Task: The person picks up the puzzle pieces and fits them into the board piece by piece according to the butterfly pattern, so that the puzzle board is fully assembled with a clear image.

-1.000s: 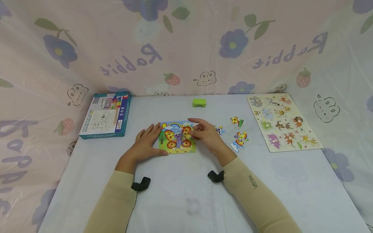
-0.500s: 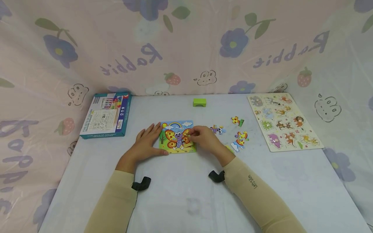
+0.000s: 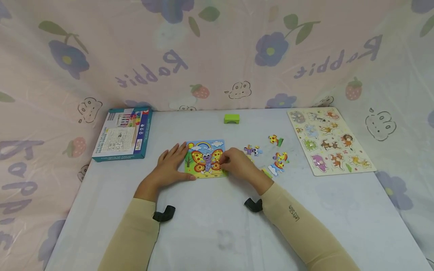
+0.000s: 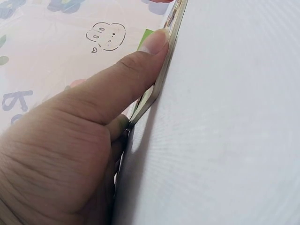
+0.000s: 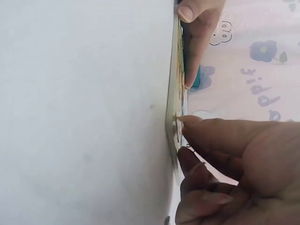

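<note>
The right hand (image 3: 239, 163) appeared to pinch a puzzle piece (image 5: 177, 130) at the butterfly board (image 3: 207, 175)'s right side; the left hand (image 3: 169, 165), fingers extended, braced its left. Judged step: fitting; next move called for pressing flush. Loose pieces (image 3: 280, 157) lay rightward.

Flowered backdrop (image 3: 217, 49) behind white table (image 3: 200, 241)
</note>
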The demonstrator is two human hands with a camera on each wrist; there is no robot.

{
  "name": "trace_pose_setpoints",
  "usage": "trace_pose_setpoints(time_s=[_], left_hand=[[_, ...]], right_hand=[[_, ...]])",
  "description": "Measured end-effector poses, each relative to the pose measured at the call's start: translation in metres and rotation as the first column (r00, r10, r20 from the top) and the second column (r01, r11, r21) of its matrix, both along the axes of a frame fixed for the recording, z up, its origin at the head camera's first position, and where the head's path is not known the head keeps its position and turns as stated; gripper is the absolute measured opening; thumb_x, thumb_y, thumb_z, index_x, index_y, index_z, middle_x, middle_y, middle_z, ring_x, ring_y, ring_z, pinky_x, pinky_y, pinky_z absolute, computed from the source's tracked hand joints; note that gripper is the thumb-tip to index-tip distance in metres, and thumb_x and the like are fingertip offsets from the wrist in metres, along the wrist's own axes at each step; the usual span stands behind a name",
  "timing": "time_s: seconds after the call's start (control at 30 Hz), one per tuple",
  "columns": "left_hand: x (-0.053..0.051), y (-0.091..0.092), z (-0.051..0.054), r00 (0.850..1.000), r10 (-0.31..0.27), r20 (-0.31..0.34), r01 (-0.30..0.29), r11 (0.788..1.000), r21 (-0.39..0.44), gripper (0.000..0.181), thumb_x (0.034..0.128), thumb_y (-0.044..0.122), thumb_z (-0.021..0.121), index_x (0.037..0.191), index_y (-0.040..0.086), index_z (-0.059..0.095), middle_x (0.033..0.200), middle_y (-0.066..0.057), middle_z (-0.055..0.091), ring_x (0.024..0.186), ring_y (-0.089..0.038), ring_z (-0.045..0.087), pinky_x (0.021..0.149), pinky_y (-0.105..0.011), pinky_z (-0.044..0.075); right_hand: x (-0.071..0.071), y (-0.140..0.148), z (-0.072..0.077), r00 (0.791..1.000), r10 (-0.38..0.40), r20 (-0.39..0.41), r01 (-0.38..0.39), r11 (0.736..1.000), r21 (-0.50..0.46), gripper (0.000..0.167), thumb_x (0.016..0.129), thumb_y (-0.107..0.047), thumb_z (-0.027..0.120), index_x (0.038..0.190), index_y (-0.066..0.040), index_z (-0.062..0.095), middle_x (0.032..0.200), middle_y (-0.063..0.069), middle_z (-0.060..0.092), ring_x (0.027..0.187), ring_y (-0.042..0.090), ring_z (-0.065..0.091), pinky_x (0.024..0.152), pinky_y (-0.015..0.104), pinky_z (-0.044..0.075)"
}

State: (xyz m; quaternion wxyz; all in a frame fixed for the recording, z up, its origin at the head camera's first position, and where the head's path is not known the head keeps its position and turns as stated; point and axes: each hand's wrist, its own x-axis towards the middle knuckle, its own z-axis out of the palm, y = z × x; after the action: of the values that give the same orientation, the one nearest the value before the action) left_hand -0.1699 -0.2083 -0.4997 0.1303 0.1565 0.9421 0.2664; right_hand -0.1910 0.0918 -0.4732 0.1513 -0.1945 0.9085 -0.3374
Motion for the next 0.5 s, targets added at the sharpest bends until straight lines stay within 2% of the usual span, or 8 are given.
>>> trace_pose_setpoints(time_s=[0.07, 0.13, 0.17, 0.23, 0.3, 0.33, 0.4, 0.5], left_hand=[[0.0, 0.0, -0.001, 1.0, 0.002, 0.003, -0.002, 1.0, -0.003, 0.123, 0.0837, 0.067, 0.085, 0.176, 0.021, 0.019, 0.182, 0.008, 0.005, 0.166, -0.02, -0.007, 0.129, -0.053, -0.008], [0.0, 0.0, -0.001, 1.0, 0.001, 0.003, -0.001, 1.0, -0.002, 0.123, 0.0838, 0.067, 0.085, 0.176, 0.02, 0.019, 0.182, 0.007, 0.005, 0.166, -0.021, -0.007, 0.129, -0.054, -0.008], [0.0, 0.0, -0.001, 1.0, 0.0, 0.005, 0.0, 1.0, 0.0, 0.123, 0.0837, 0.068, 0.085, 0.176, 0.02, 0.019, 0.182, 0.007, 0.005, 0.166, -0.021, -0.007, 0.129, -0.054, -0.008], [0.001, 0.0, 0.001, 1.0, 0.0, 0.005, 0.0, 1.0, 0.006, 0.124, 0.0835, 0.067, 0.086, 0.176, 0.019, 0.019, 0.182, 0.006, 0.006, 0.166, -0.022, -0.006, 0.129, -0.054, -0.008], [0.001, 0.0, 0.002, 1.0, 0.001, 0.001, -0.001, 1.0, 0.012, 0.124, 0.0832, 0.066, 0.087, 0.176, 0.018, 0.02, 0.182, 0.004, 0.007, 0.166, -0.024, -0.005, 0.129, -0.055, -0.008], [0.001, 0.0, 0.003, 1.0, 0.002, 0.001, -0.002, 1.0, 0.014, 0.124, 0.0831, 0.066, 0.087, 0.176, 0.018, 0.02, 0.182, 0.004, 0.007, 0.166, -0.024, -0.005, 0.129, -0.055, -0.008], [0.002, 0.0, 0.004, 1.0, 0.002, -0.004, -0.002, 1.0, 0.016, 0.124, 0.0831, 0.065, 0.088, 0.176, 0.017, 0.02, 0.182, 0.003, 0.008, 0.166, -0.025, -0.004, 0.129, -0.055, -0.008], [0.001, 0.0, 0.003, 1.0, 0.003, -0.011, -0.003, 1.0, 0.01, 0.124, 0.0831, 0.065, 0.087, 0.176, 0.018, 0.02, 0.182, 0.003, 0.008, 0.166, -0.024, -0.004, 0.129, -0.055, -0.008]], right_hand=[[0.003, -0.002, 0.001, 0.998, 0.037, -0.052, -0.034, 0.998, 0.052, 0.008, 0.098, -0.009, 0.082, 0.105, -0.005, 0.079, 0.108, 0.006, 0.066, 0.105, 0.025, 0.062, 0.096, 0.041, 0.053], [0.009, -0.003, 0.004, 0.983, 0.13, -0.131, -0.114, 0.986, 0.124, 0.014, 0.1, -0.008, 0.081, 0.114, -0.006, 0.079, 0.115, 0.007, 0.068, 0.112, 0.027, 0.063, 0.101, 0.043, 0.052], [0.012, -0.003, 0.005, 0.966, 0.192, -0.171, -0.163, 0.972, 0.168, 0.019, 0.101, -0.007, 0.079, 0.12, -0.006, 0.078, 0.12, 0.008, 0.069, 0.117, 0.029, 0.063, 0.105, 0.043, 0.052], [0.021, -0.003, 0.007, 0.915, 0.329, -0.233, -0.265, 0.926, 0.268, 0.03, 0.103, -0.008, 0.076, 0.132, -0.006, 0.076, 0.136, 0.011, 0.069, 0.129, 0.033, 0.061, 0.109, 0.047, 0.051], [0.03, -0.002, 0.009, 0.867, 0.437, -0.239, -0.339, 0.869, 0.359, 0.042, 0.105, -0.012, 0.074, 0.145, -0.005, 0.069, 0.153, 0.012, 0.062, 0.142, 0.035, 0.054, 0.11, 0.052, 0.051], [0.035, -0.002, 0.01, 0.851, 0.472, -0.229, -0.363, 0.845, 0.392, 0.047, 0.106, -0.015, 0.073, 0.151, -0.005, 0.065, 0.16, 0.012, 0.056, 0.148, 0.036, 0.049, 0.111, 0.054, 0.05], [0.042, 0.0, 0.012, 0.841, 0.509, -0.186, -0.385, 0.802, 0.456, 0.059, 0.107, -0.024, 0.073, 0.161, -0.008, 0.056, 0.171, 0.01, 0.043, 0.157, 0.033, 0.038, 0.113, 0.055, 0.048], [0.048, 0.003, 0.015, 0.842, 0.52, -0.145, -0.396, 0.778, 0.488, 0.068, 0.108, -0.031, 0.072, 0.166, -0.008, 0.046, 0.175, 0.008, 0.033, 0.161, 0.029, 0.029, 0.119, 0.053, 0.042]])
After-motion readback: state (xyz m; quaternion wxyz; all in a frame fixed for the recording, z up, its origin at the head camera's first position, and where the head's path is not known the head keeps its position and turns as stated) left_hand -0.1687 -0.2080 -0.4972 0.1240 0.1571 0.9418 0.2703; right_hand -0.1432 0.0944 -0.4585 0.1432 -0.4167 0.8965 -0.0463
